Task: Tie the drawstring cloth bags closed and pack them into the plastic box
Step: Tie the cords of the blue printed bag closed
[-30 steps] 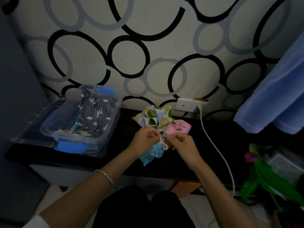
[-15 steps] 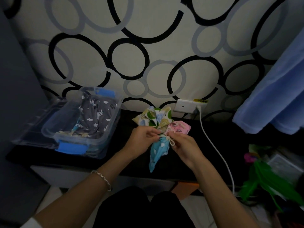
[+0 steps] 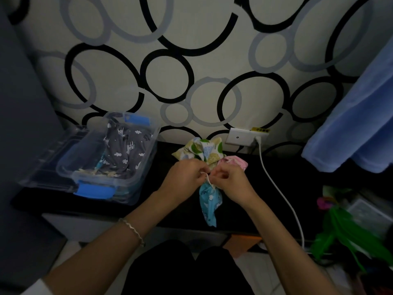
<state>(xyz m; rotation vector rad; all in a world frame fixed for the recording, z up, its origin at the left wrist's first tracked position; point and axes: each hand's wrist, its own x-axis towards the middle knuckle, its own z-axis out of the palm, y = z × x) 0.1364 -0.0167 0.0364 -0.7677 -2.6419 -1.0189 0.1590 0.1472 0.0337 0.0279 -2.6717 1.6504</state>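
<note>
Tying step: your left hand (image 3: 187, 177) and right hand (image 3: 230, 180) pinch the white drawstring (image 3: 209, 180) above the hanging blue bag (image 3: 209, 201); cinching the knot probably comes next, then the plastic box (image 3: 110, 184).

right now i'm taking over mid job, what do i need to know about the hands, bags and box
Left hand and right hand: both pinch the white drawstring at the neck of the blue bag, which hangs below them over the black table.
Box: open, at the left, with a grey bag inside.
Done: at least that one bag is packed.
Left: finish the blue bag's knot and pack it. Then pack the leaf-print bag and pink bag lying behind the hands. I cannot tell whether they are tied.
</note>
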